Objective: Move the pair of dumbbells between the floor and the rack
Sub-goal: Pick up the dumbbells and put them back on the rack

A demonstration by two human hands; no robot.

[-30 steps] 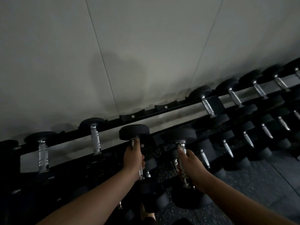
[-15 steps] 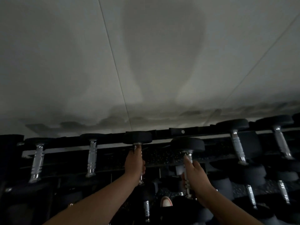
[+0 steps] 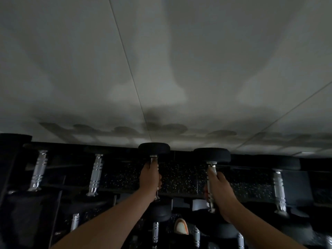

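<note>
- Both hands are wrapped tight on chrome handles: the left hand (image 3: 150, 178) grips the left black rubber-headed dumbbell with a chrome handle (image 3: 154, 150), the right hand (image 3: 220, 190) grips the matching right dumbbell (image 3: 212, 155).
- Compared with a second ago, the pair has risen: the far heads then sat below the back rail of the black tiered metal rack (image 3: 179, 192), and now they stand level with its top tier, in the open stretch between the racked chrome-handled dumbbells (image 3: 95, 174) to the left and another racked dumbbell (image 3: 279, 187) towards the right end.
- The view has tipped up too, so the pale panelled wall (image 3: 161, 60) fills most of it and the lower tiers have dropped to the bottom edge.
- Whether the heads already rest on the rails or hang just above them cannot be told; the light is too dim.
- Judged from this, the pair is going onto the rack, not down to the black speckled rubber floor (image 3: 179, 177), and the lift is nearly done.
- What likely remains is seating both on the top tier, then letting go.
</note>
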